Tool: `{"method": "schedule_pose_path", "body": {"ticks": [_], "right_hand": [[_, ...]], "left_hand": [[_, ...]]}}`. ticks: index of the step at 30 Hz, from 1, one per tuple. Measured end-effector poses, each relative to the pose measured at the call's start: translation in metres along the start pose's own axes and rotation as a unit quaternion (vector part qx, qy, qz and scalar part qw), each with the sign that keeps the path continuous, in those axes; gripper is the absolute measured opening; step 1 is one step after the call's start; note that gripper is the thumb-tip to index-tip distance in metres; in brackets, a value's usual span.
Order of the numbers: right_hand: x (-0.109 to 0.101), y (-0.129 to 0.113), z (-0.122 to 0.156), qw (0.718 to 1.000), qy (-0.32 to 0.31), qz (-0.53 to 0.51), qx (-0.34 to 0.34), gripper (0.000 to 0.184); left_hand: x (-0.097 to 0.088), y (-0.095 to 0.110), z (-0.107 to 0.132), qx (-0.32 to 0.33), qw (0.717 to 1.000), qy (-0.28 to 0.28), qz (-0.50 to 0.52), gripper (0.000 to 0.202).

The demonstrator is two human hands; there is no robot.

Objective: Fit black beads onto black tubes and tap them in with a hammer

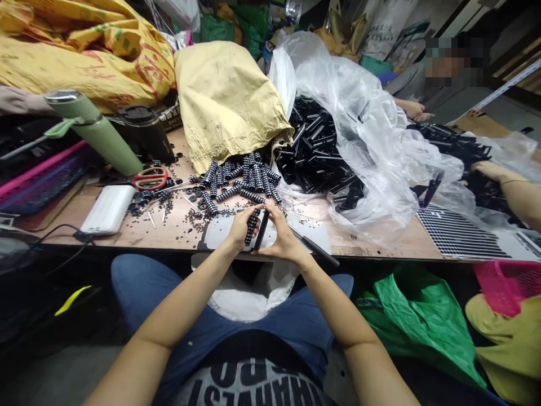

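My left hand [239,226] is closed around a black button strip with white markings [251,228], which looks like a rubber keypad. My right hand [284,237] grips a narrow black plastic casing [262,226] between thumb and fingers, upright beside the strip. Both hands are close together over a grey-white mat [318,228] at the table's front edge. A dark pen-like tool [315,247] lies just right of my right hand. Beyond my fingers, many similar strips [253,175] spill from a yellow sack [228,101].
Black plastic casings [313,149] fill a clear plastic bag [359,113]. To the left are red-handled scissors [152,178], a white box [109,208], a green flask [99,135] and scattered small black bits. A co-worker's hand [488,169] reaches in at right.
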State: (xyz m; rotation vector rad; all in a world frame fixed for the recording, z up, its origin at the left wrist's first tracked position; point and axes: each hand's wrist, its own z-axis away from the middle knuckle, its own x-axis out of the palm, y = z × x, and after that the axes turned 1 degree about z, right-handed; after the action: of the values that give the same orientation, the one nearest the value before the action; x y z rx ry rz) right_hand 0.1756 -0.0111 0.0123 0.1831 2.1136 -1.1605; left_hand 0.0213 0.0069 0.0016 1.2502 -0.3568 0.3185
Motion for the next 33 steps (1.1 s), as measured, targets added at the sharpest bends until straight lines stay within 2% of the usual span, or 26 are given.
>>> {"method": "schedule_pose_path", "body": {"ticks": [4,10,14,16,18,19,20,22,25,27,29,30,31,33], "right_hand": [[0.000,-0.003,-0.002,0.999,-0.024,-0.012,-0.026,0.113],[0.006,0.001,0.003,0.999,-0.021,-0.036,0.027,0.112],[0.015,0.004,0.006,0.998,0.001,-0.021,0.056,0.111],[0.024,0.008,0.006,0.998,0.013,0.006,0.064,0.110],[0.035,0.011,0.007,0.996,0.029,0.045,0.077,0.107],[0.039,0.013,0.008,0.993,0.037,0.067,0.088,0.103],[0.043,0.015,0.009,0.990,0.043,0.089,0.102,0.098],[0.043,0.018,0.016,0.982,0.045,0.132,0.125,0.090],[0.022,0.025,0.037,0.952,0.056,0.240,0.184,0.076],[-0.003,0.032,0.054,0.901,0.063,0.337,0.265,0.050],[-0.025,0.035,0.068,0.865,0.027,0.383,0.324,0.024],[-0.033,0.035,0.073,0.861,0.010,0.377,0.342,0.021],[-0.038,0.032,0.076,0.867,0.001,0.354,0.352,0.022],[-0.040,0.022,0.078,0.891,0.021,0.279,0.357,0.030]], "left_hand": [[0.007,-0.001,0.004,-0.042,0.998,0.021,0.028,0.031],[0.018,0.006,0.011,-0.102,0.994,0.028,0.038,0.022],[0.017,0.006,0.008,-0.124,0.992,0.026,0.007,0.024],[0.012,-0.001,0.007,-0.094,0.995,0.015,-0.038,0.029],[0.005,-0.014,0.008,0.010,0.989,0.014,-0.149,0.034],[0.001,-0.021,0.009,0.085,0.969,0.015,-0.231,0.036],[-0.004,-0.030,0.009,0.161,0.934,0.013,-0.320,0.039],[-0.014,-0.045,0.010,0.274,0.835,-0.010,-0.477,0.041],[-0.028,-0.058,0.007,0.340,0.707,-0.079,-0.615,0.038],[-0.034,-0.058,0.004,0.360,0.641,-0.124,-0.667,0.039],[-0.037,-0.055,0.001,0.369,0.590,-0.148,-0.703,0.039],[-0.038,-0.053,0.000,0.370,0.573,-0.149,-0.717,0.039],[-0.038,-0.051,-0.001,0.369,0.560,-0.144,-0.728,0.038],[-0.038,-0.047,-0.002,0.366,0.544,-0.127,-0.744,0.038]]}}
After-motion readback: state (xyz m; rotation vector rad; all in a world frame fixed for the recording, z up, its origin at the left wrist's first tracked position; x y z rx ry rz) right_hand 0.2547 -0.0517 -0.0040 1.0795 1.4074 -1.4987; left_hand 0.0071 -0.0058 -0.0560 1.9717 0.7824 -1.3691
